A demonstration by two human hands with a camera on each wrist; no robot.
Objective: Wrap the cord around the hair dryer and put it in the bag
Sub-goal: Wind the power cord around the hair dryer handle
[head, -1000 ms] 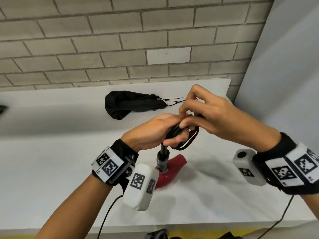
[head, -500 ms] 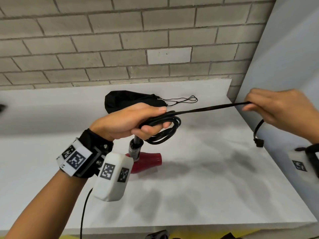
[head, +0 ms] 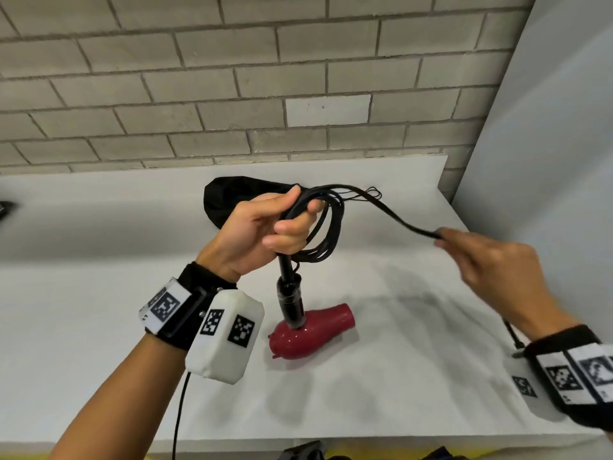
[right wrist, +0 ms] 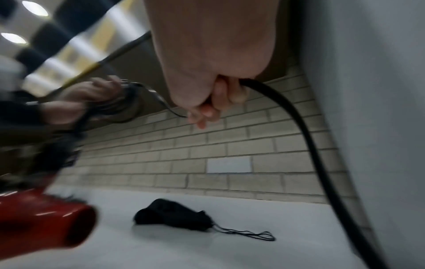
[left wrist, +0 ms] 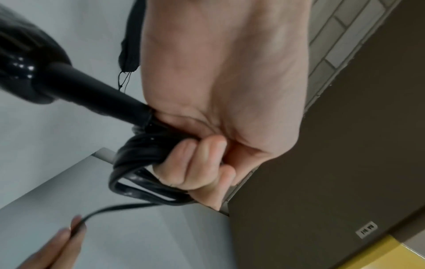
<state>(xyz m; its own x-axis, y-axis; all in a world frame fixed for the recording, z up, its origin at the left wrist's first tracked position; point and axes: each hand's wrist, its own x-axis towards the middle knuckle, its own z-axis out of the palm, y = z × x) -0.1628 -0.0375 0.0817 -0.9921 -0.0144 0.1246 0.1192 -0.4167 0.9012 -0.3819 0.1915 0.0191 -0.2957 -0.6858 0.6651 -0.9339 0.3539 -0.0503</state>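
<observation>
Head view: left hand [head: 255, 234] holds coiled black cord [head: 323, 224] against red plastic hair dryer's [head: 310, 332] black handle. Right hand [head: 491, 263] pinches the free run; best kept taut, each loop laid snugly beside the last.

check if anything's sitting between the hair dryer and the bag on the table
Nothing visible does. The hair dryer hangs from the left hand, with only bare table between it and the bag behind. The right hand pinches the cord off to the side.
</observation>
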